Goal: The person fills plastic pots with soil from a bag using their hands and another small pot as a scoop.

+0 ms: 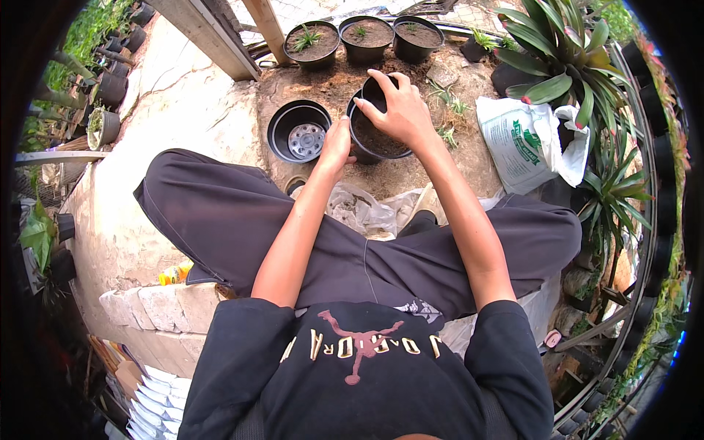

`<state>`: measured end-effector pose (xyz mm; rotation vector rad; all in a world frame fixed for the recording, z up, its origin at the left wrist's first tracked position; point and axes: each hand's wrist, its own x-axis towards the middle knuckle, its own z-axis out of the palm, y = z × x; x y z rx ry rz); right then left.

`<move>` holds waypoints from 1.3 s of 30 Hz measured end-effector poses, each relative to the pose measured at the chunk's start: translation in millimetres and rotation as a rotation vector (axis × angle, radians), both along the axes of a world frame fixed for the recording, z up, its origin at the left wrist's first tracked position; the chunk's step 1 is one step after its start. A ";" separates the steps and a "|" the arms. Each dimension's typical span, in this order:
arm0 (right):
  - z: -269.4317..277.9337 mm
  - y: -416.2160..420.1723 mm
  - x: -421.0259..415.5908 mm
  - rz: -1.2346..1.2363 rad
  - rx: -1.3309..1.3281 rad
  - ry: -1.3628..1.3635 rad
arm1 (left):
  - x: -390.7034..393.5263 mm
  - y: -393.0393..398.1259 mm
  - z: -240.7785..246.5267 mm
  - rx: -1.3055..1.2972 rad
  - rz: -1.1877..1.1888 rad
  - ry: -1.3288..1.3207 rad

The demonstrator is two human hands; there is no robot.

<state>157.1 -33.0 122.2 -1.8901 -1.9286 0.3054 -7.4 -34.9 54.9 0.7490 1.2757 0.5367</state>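
My right hand (400, 107) grips the rim of a small black pot (375, 94), thumb and fingers spread across it, over a larger black plastic pot (379, 153) that has dark soil (375, 135) inside. At the left side of the larger pot, my left hand (336, 144) rests against the wall; its fingers are partly hidden behind the pot. An empty black pot (278, 132) with a drainage-holed bottom stands just to the left. Small uprooted green plants (456, 104) lie on the ground to the right.
Three soil-filled pots with seedlings (312, 45) (367, 39) (418, 38) line the back. An open white sack (514, 143) leans at the right beside a large bromeliad (555, 71). Crumpled clear plastic (360, 212) lies between the legs. A wooden post (203, 38) rises at the back left.
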 end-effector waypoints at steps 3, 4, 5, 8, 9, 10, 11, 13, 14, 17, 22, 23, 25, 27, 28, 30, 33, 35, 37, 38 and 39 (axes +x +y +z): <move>-28.7 -10.2 -1.8 0.054 -0.033 -0.071 | 1.9 9.8 0.6 -0.009 0.063 -0.081; -42.8 -20.9 -13.4 0.035 -0.080 -0.208 | 1.7 11.4 1.4 -0.011 0.089 -0.107; -50.9 -20.2 -8.4 0.035 -0.083 -0.162 | 2.3 12.7 2.3 0.013 0.071 -0.102; -17.2 -3.5 3.0 0.071 -0.093 -0.057 | 2.0 11.3 0.8 0.094 0.031 -0.113; -11.4 2.3 5.3 0.052 0.029 0.011 | 7.5 16.2 0.3 0.124 0.069 -0.118; -14.3 -0.3 4.8 0.045 0.069 0.019 | 7.7 18.6 -5.4 0.158 0.047 -0.098; -21.0 -7.1 2.8 0.036 0.110 0.027 | 6.9 19.5 -11.8 0.192 0.023 -0.079; -33.9 -18.0 -1.0 -0.079 -0.325 0.002 | 5.1 25.3 -30.5 0.341 -0.036 0.011; -31.5 -14.4 2.4 -0.020 -0.300 0.063 | 0.2 28.5 -40.0 0.417 -0.059 0.063; -13.8 -3.7 15.7 0.080 -0.104 0.033 | -7.8 31.4 -53.4 0.798 -0.178 0.371; 6.9 5.8 42.0 -0.008 0.139 0.165 | 9.8 7.3 -6.3 0.357 -0.244 0.049; 9.6 7.5 45.3 0.005 0.192 0.143 | 13.3 -2.4 12.6 0.274 -0.252 -0.014; 18.2 8.0 38.1 -0.003 0.273 0.156 | 11.8 -15.3 28.3 0.201 -0.213 -0.062; 20.5 7.1 32.1 0.036 0.440 0.244 | 13.0 -22.5 40.9 0.064 -0.128 -0.108; 17.9 3.0 26.2 0.034 0.570 0.224 | 12.2 -23.5 41.6 0.025 -0.112 -0.135; 2.9 -8.7 15.7 0.067 0.379 0.097 | 17.4 -29.3 41.3 0.004 -0.072 -0.128; -38.8 -29.6 4.3 0.058 -0.013 -0.240 | 23.7 -35.2 39.6 -0.034 -0.064 -0.146; -39.1 -21.7 13.8 0.058 -0.092 -0.114 | 21.9 -35.7 42.0 -0.062 -0.084 -0.117; -18.6 -11.4 16.3 -0.001 0.044 0.006 | 22.3 -30.9 40.5 -0.102 -0.067 -0.088; -15.2 -11.0 15.9 -0.019 0.108 0.031 | 21.4 -31.8 40.9 -0.100 -0.062 -0.069; -13.4 -10.2 18.8 -0.040 0.175 0.049 | 23.4 -31.3 41.2 -0.094 -0.061 -0.056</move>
